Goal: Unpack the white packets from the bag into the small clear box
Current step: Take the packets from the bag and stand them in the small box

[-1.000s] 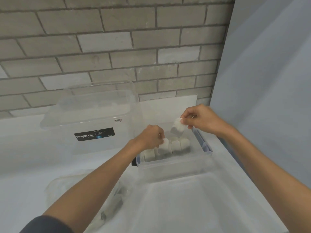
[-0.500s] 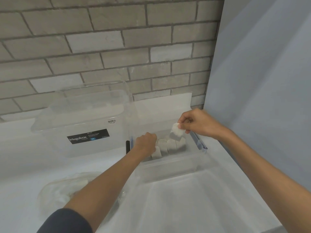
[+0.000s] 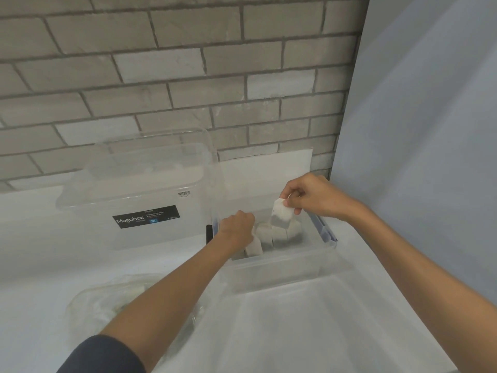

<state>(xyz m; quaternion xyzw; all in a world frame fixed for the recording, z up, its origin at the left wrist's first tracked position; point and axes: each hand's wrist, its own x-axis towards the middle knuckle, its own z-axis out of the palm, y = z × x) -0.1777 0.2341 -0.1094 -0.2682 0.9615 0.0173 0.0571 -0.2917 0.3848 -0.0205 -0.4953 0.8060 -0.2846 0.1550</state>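
The small clear box (image 3: 279, 267) stands in the middle of the white table, with several white packets (image 3: 279, 234) standing in a row inside it. My right hand (image 3: 314, 196) pinches one white packet (image 3: 281, 216) by its top corner, just above the row. My left hand (image 3: 236, 228) is down inside the box at its left end, fingers curled against the leftmost packet (image 3: 254, 247). A crumpled clear bag (image 3: 107, 308) lies at the lower left, partly hidden by my left forearm.
A large clear Megabox tub (image 3: 134, 195) stands at the back left against the brick wall. A clear lid (image 3: 309, 319) lies flat in front of the small box. A pale blue wall (image 3: 416, 157) closes off the right side beyond the table edge.
My right hand has stayed above the row with its packet. My left hand has sunk deeper into the box's left end, onto the leftmost packet.
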